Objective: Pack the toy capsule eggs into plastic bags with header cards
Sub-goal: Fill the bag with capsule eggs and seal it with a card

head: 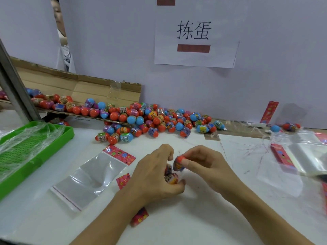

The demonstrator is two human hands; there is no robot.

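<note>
My right hand (203,163) pinches an orange-topped capsule egg (178,162) at the table's middle. My left hand (155,175) curls round a clear plastic bag holding other eggs (170,175), right below that egg. The bag's red flowered header card (139,216) shows under my left wrist. A second clear bag (88,177) with a red header card (119,154) lies flat to the left, holding nothing. A big pile of orange and blue capsule eggs (150,119) lies behind my hands.
A green plastic tray (26,156) with crumpled film stands at the left. A torn cardboard box (79,91) leans at the back wall. More clear bags (307,156) and red header cards (281,154) lie at the right. A person shows behind the partition.
</note>
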